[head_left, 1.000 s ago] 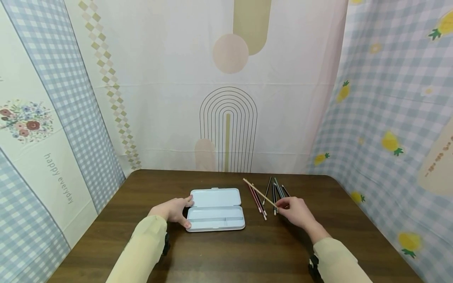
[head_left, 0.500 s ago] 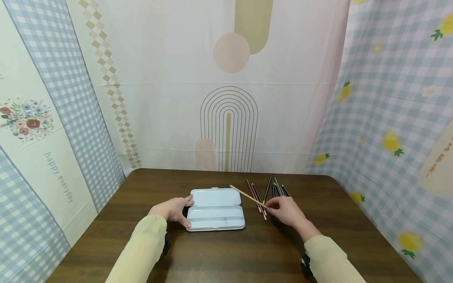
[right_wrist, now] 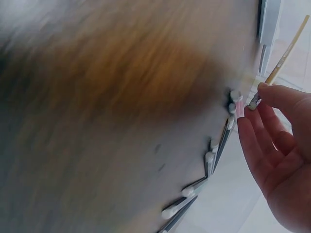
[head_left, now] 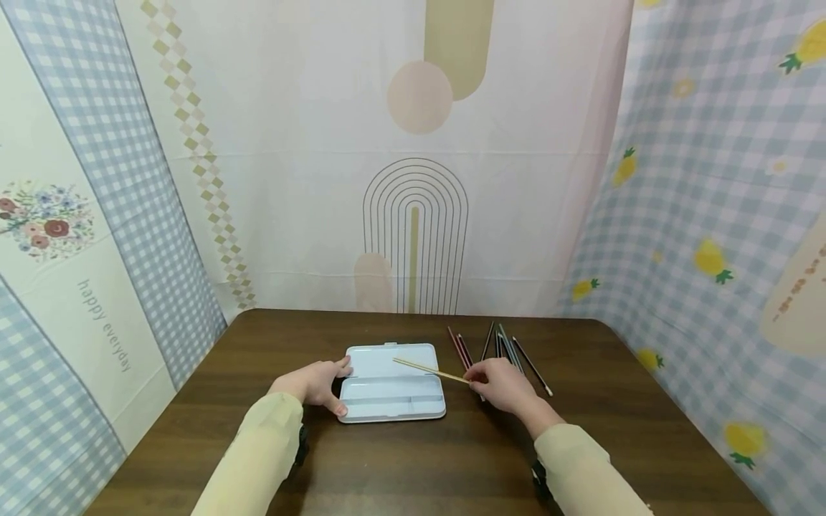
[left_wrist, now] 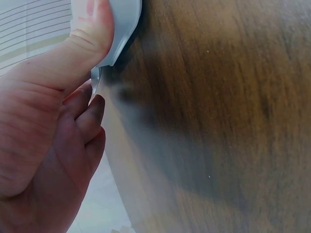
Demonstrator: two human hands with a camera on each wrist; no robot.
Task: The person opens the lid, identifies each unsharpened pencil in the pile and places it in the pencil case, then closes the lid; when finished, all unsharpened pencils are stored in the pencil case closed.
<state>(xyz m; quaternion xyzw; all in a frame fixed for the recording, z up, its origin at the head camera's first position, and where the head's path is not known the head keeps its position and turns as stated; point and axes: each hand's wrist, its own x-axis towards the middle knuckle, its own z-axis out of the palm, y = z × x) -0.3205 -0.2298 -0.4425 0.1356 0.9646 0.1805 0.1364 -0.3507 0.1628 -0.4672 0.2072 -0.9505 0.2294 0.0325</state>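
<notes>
A white pencil case [head_left: 381, 362] lies open on the table, lid folded back, its tray [head_left: 371, 409] split by dividers. My left hand [head_left: 312, 383] holds its left end, thumb at the front corner and fingers by the lid. In the left wrist view, the thumb lies against the case's pale wall [left_wrist: 125, 31]. My right hand [head_left: 502, 385] pinches a yellow pencil [head_left: 431, 370] near its eraser end. The pencil's far end reaches leftward over the case. Several dark pencils [head_left: 510, 347] and reddish pencils [head_left: 459, 347] lie behind the right hand, partly hidden by it.
The brown wooden table [head_left: 400, 473] has a rounded far edge against a patterned cloth backdrop [head_left: 303, 215]. One dark pencil [head_left: 533, 366] lies apart to the right of the right hand. Checked cloth [head_left: 684, 287] hangs along the right side.
My right hand has moved left with the yellow pencil, bringing its far end over the case and uncovering a dark pencil on the right. The left hand and case have stayed in place.
</notes>
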